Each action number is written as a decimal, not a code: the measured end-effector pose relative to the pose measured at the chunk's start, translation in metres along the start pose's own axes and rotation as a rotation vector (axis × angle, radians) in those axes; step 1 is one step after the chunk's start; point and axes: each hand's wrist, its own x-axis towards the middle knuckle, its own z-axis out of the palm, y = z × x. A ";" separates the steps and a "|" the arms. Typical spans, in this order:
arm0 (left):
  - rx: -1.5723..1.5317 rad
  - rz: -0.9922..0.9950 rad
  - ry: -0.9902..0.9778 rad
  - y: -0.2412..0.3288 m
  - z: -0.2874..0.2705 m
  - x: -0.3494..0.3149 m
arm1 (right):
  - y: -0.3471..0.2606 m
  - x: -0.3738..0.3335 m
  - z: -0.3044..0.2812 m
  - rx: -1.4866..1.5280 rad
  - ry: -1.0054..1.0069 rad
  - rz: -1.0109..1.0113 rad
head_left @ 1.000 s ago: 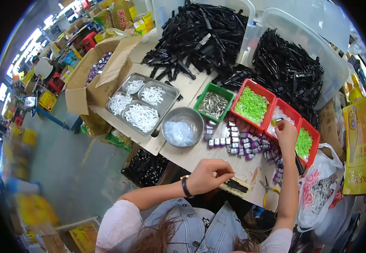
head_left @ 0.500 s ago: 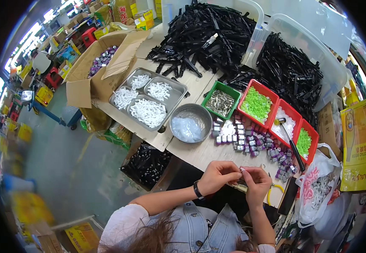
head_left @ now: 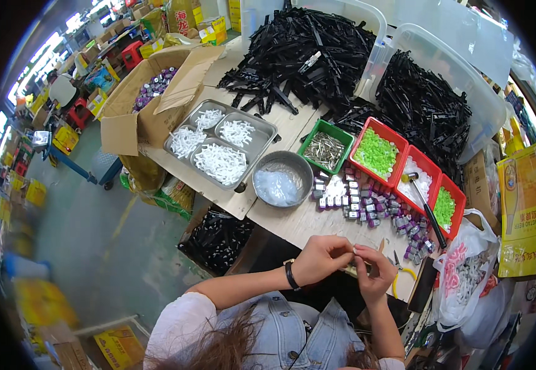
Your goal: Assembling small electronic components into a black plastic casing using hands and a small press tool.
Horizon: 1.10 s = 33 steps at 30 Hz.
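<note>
Pale small part (head_left: 355, 249), mostly hidden by fingertips, sits between the person's two hands above the near edge of the pale, smooth tabletop (head_left: 283, 223). The left hand (head_left: 324, 259) has thumb and forefinger pressed together in a pinch; what lies between them is too small to tell. The right hand (head_left: 374, 271) is closed lightly on the part with thumb and forefinger, its tips just beside the left one's. A thin black band (head_left: 290, 275) circles the left wrist.

Just right of the hands lie pliers (head_left: 400, 279) with curved yellow handles. Beyond, boxy purple-and-silver blocks (head_left: 366, 205) lie crowded together. A hammer (head_left: 429, 214), black-handled with a brassy head, leans across a row of glossy red plastic trays (head_left: 373, 173); two hold lime-green bits, the middle one white bits. Next to them, a green plastic tray (head_left: 345, 158) holds slender, shiny metal pins (head_left: 324, 150). Farther left, a round metal bowl (head_left: 284, 161) contains filmy, translucent material, and a compartmented steel tray (head_left: 260, 131) carries heaps of short white pieces (head_left: 220, 163). Behind everything, narrow black strips (head_left: 311, 58) spill in tangled mounds from clear plastic bins (head_left: 485, 105).
</note>
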 end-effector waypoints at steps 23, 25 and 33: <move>0.315 0.660 -0.434 -0.023 -0.039 0.013 | -0.007 -0.006 -0.025 0.184 -0.391 0.427; 0.320 0.662 -0.430 -0.021 -0.042 0.010 | -0.009 -0.010 -0.018 0.228 -0.324 0.422; 0.211 0.564 -0.357 -0.025 -0.048 0.000 | -0.014 -0.005 -0.006 0.143 -0.329 0.321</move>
